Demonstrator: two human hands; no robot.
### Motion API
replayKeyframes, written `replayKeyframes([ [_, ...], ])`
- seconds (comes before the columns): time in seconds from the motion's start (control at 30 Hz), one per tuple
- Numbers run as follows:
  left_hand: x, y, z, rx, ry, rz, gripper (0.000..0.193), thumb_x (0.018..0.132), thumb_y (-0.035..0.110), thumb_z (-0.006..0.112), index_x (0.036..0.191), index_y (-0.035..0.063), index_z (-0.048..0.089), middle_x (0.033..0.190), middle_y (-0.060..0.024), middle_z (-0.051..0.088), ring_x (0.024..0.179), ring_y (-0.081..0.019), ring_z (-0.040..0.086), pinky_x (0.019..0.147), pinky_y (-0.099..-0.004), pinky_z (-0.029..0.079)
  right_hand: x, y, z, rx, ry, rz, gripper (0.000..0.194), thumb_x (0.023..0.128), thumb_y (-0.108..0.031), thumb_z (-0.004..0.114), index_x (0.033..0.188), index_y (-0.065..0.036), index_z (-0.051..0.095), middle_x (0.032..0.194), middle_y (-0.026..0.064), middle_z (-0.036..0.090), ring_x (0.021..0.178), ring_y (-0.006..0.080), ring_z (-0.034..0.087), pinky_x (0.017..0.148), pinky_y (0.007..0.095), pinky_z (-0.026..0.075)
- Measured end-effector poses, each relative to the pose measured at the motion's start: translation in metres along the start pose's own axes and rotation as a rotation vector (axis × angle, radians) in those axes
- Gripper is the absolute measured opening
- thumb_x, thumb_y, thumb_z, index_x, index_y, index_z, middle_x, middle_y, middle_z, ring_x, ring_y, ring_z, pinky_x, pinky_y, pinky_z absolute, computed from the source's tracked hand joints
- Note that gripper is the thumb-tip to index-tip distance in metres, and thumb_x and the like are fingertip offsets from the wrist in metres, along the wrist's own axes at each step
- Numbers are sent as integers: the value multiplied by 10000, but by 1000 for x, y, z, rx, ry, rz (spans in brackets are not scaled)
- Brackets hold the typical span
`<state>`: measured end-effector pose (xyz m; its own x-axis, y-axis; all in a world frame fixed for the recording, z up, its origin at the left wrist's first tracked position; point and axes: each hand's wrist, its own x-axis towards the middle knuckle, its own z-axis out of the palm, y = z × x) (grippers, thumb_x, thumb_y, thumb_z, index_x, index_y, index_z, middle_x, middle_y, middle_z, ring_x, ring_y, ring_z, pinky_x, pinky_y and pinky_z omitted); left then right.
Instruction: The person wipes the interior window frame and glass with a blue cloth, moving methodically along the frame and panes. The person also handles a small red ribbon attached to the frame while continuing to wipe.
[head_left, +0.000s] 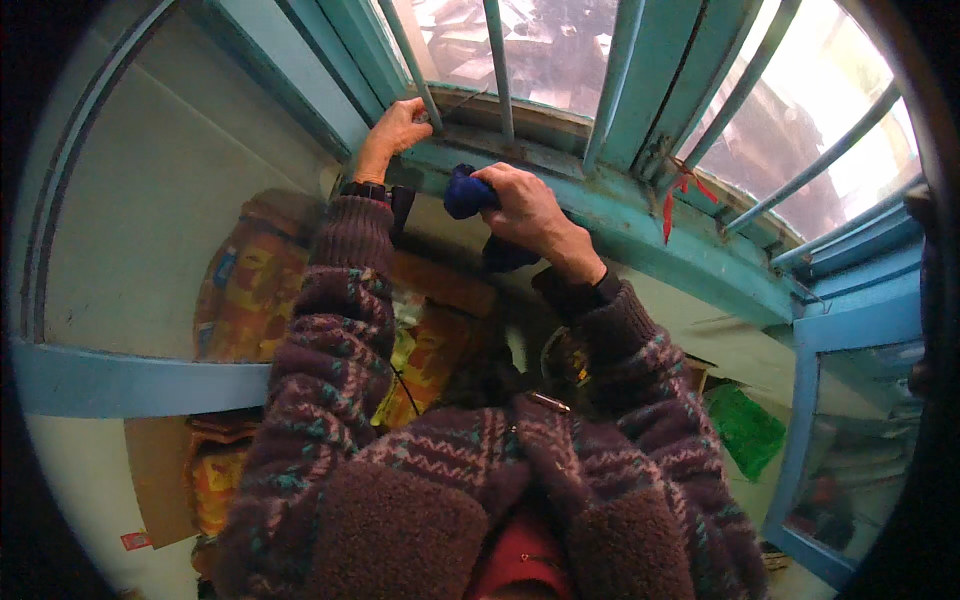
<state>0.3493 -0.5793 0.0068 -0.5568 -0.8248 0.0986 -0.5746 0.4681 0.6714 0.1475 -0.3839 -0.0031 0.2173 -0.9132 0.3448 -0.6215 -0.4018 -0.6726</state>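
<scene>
My left hand (395, 137) is at the foot of the leftmost window bar (411, 60), its thumb and fingers curled about the bar's lower end. Something small and greyish shows between the fingertips, too small to name. My right hand (525, 206) grips a bunched dark blue cloth (470, 193) just in front of the sill. One lump of cloth sticks out past the fingers, and a darker part hangs below the palm. The turquoise painted wooden sill (637, 217) runs past both hands, with grime along its inner ledge (517, 150).
More bars (498, 67) cross the panes. A red ribbon (681, 187) is tied at the middle post. Blue-framed casements stand swung inward at left (142, 382) and right (806, 420). Below the sill are patterned orange-yellow packages (431, 345) and a green sheet or bag (746, 431).
</scene>
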Motion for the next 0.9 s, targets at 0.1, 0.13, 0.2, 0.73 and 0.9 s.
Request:
replayKeyframes([
  [0.1, 3, -8, -1, -81, -19, 72, 325, 780, 103, 648, 1094, 19, 649, 1008, -127, 689, 956, -178, 622, 852, -324, 483, 8, -2, 5, -6, 33, 26, 457, 687, -35, 644, 1142, -28, 595, 1157, 183, 597, 1082, 378, 573, 926, 427, 469],
  [0.13, 4, -12, -1, -61, -17, 65, 319, 784, 102, 651, 1092, 20, 649, 1002, -121, 691, 946, -176, 624, 848, -325, 485, 13, -2, 8, 12, 90, 22, 474, 695, -33, 635, 1166, -5, 584, 1166, 204, 595, 1103, 375, 570, 953, 408, 456],
  [0.2, 7, -18, 0, -7, 6, -1, 307, 793, 101, 658, 1089, 22, 650, 992, -110, 694, 928, -173, 627, 839, -327, 489, 26, -1, 14, 83, 178, 36, 518, 703, -28, 626, 1213, 30, 554, 1197, 232, 583, 1144, 359, 561, 998, 379, 430],
  [0.73, -13, -29, 32, -152, 520, -63, 322, 820, 316, 718, 914, 11, 676, 777, -146, 681, 728, -252, 667, 654, -349, 514, 80, -16, 34, -53, 180, 116, 484, 690, -24, 661, 1161, -41, 550, 1168, 199, 568, 1067, 406, 566, 896, 431, 482],
  [0.9, -20, -24, 26, -107, 704, -189, 376, 853, 373, 683, 961, 13, 666, 824, -128, 689, 759, -245, 666, 681, -342, 511, 88, -23, 42, -40, 398, -85, 436, 711, -19, 658, 1139, -46, 578, 1154, 161, 593, 1053, 370, 581, 892, 426, 489],
])
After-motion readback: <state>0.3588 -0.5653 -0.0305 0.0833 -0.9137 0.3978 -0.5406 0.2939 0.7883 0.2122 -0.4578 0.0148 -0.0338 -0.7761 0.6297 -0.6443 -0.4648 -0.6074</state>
